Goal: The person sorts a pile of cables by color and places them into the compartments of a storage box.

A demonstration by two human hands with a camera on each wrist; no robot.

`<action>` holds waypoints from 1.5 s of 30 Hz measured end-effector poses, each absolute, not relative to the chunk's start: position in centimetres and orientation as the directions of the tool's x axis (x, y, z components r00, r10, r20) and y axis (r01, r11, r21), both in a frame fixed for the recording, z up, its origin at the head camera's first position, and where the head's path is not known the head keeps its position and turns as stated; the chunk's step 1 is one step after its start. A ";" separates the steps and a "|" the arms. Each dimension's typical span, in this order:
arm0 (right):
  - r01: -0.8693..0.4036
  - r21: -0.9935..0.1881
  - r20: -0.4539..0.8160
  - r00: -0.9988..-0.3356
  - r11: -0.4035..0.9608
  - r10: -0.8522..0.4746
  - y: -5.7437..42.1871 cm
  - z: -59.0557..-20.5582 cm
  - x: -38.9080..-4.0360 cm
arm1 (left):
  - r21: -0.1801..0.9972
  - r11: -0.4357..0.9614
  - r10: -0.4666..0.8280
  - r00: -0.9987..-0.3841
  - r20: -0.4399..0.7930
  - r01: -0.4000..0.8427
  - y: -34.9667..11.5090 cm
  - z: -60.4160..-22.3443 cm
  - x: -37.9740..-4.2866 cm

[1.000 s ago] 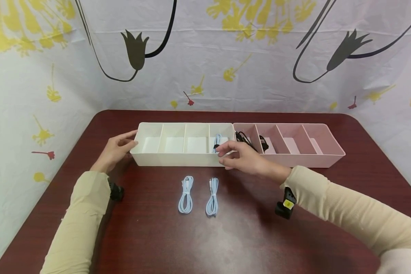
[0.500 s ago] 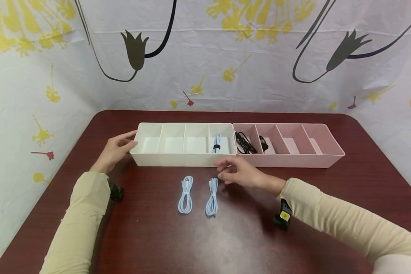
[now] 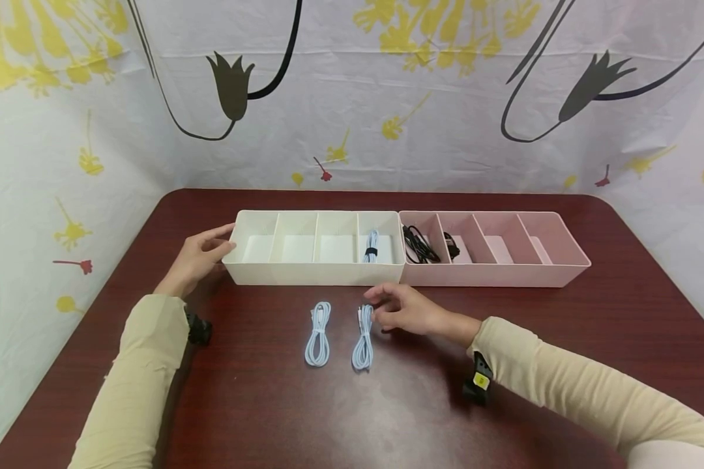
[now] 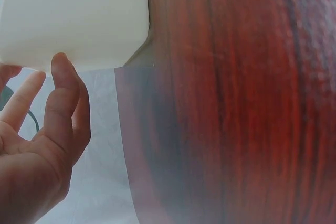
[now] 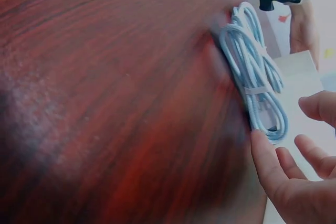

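Between the left coil (image 3: 318, 348) and the right coil (image 3: 362, 348) I have a bare strip of desk (image 3: 258, 404) to pass along, and more on my near side. The right coil lies close beside my right hand (image 3: 407, 309). Beyond, the white tray (image 3: 305, 274) and pink tray (image 3: 493, 276) butt together, barring my way at desk level; their compartments are open from above.

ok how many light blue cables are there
3: a black-banded cable in the white tray, rightmost compartment; a left cable and a right cable side by side on the table.
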State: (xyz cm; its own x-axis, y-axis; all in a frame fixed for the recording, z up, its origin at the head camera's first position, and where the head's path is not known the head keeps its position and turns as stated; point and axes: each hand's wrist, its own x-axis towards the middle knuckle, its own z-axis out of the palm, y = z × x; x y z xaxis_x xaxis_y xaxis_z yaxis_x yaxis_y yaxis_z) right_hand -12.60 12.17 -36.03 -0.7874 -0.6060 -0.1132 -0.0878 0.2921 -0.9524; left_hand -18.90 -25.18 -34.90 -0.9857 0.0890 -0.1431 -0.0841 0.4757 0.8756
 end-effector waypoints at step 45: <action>-0.054 -0.911 -0.183 -0.835 0.408 -0.520 11.4 -37.1 -12.9 | 0.886 0.456 0.093 -0.985 -0.144 -0.086 -25.3 -35.2 -19.0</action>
State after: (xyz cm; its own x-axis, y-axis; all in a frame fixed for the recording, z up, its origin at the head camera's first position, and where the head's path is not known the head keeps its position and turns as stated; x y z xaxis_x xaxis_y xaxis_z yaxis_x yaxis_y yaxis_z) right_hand -12.87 11.41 -37.13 -0.8347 -0.5196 -0.1825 -0.0545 0.4077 -0.9115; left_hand -19.01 -25.28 -35.16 -0.9853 0.0927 -0.1436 -0.0862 0.4564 0.8856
